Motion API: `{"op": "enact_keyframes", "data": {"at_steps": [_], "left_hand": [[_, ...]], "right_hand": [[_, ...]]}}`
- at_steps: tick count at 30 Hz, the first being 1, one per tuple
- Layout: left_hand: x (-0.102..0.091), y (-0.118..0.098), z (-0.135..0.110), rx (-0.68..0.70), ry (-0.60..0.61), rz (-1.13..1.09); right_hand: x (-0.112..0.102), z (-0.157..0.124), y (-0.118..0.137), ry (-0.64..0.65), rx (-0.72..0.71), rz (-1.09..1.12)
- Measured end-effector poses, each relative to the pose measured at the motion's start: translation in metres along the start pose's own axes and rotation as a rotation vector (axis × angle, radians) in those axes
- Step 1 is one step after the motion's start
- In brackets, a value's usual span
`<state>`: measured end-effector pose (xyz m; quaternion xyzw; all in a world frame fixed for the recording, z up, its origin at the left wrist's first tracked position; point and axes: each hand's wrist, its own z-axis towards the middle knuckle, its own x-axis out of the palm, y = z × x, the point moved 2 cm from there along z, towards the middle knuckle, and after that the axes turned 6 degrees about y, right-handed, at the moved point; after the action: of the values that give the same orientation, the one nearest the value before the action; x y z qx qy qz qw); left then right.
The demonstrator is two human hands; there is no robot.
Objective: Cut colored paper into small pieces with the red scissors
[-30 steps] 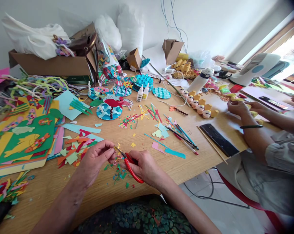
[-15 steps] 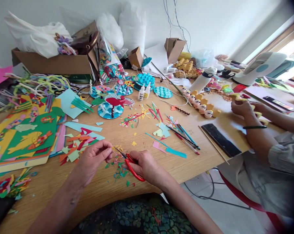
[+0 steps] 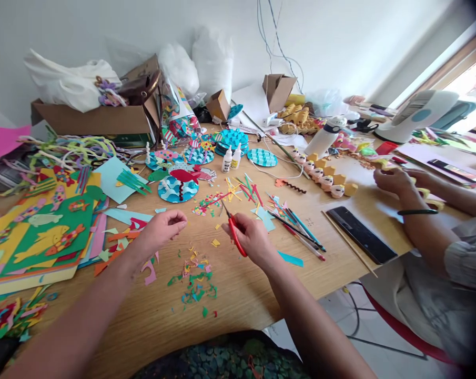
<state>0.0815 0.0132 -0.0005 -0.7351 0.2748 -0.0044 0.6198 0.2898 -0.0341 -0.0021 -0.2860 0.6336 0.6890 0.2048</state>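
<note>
My right hand (image 3: 250, 237) grips a pair of scissors (image 3: 236, 239) with red handles, the narrow blades pointing away from me over the tabletop. To its left, my left hand (image 3: 165, 227) is closed, thumb against curled fingers; anything tiny between them cannot be made out. Small green, yellow and pink paper clippings (image 3: 194, 279) lie on the wood nearer me, between my forearms. Just beyond my hands are thin paper strips (image 3: 233, 190) and a fish-shaped bit of dotted paper (image 3: 210, 202). A pink paper scrap (image 3: 150, 272) lies beneath my left wrist.
Coloured sheets with paper fish (image 3: 44, 221) cover the left side. Blue scalloped discs (image 3: 178, 189) and glue bottles (image 3: 227, 160) stand farther back. Pencils (image 3: 301, 229), a stick and a black phone (image 3: 360, 234) lie rightward. Another person's hands (image 3: 395, 181) hold a yellow piece beside an egg-carton row (image 3: 328, 176).
Both my hands have moved forward over the table, and the right, with the scissors, also rightward, farther from the left. The clippings that lay partly behind them now show fully.
</note>
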Motion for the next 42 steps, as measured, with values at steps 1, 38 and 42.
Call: {"op": "enact_keyframes", "data": {"at_steps": [1,38,42], "left_hand": [[0.001,0.0,0.01,-0.004,0.02,0.022],[0.067,0.004,0.033,0.346,0.423,0.826],[0.068,0.007,0.037,0.343,0.434,0.85]], "right_hand": [[0.0,0.003,-0.004,-0.052,0.01,0.023],[0.005,0.013,-0.037,-0.234,0.007,0.024],[0.007,0.013,-0.04,-0.231,0.002,0.018]]}}
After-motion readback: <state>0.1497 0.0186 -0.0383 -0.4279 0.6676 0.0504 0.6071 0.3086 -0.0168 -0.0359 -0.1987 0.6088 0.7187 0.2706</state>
